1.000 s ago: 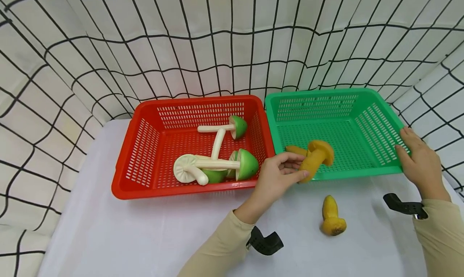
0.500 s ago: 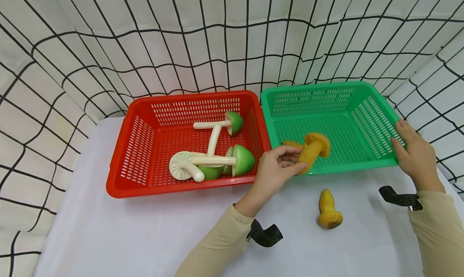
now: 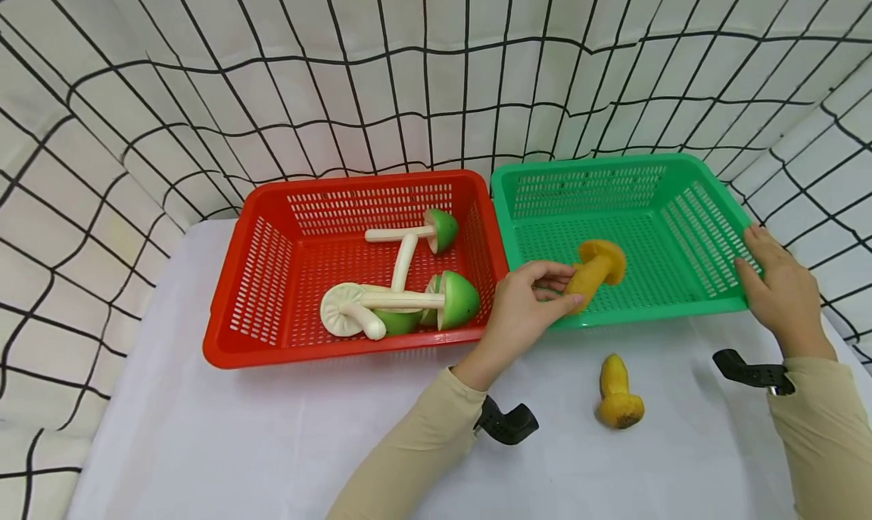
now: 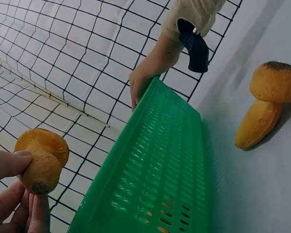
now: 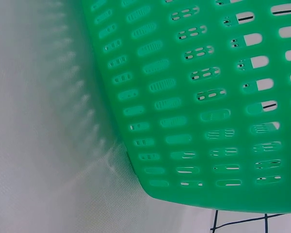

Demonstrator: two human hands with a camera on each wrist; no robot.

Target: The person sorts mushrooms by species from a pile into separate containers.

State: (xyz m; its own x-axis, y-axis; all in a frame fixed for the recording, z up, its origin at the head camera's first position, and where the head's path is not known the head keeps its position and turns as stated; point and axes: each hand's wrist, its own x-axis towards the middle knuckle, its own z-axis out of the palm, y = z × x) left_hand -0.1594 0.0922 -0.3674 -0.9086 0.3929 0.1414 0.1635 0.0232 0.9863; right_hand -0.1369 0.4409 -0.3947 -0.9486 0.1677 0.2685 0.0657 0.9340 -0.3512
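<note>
A yellow-orange toy mushroom with a rounded cap and a thick stalk is sitting stalk-first in the left hand, whose thumb and fingertips are pinching the stalk end while the cap is hanging over the near left part of the green basket. To the left, the red basket is holding green-capped mushrooms with long white stalks, and its wall is standing just beside the hand. Farther right, a second yellow mushroom is lying on the white cloth near the green basket, and the right hand is resting on that basket's right rim with fingers lying nearly straight, gripping nothing.
</note>
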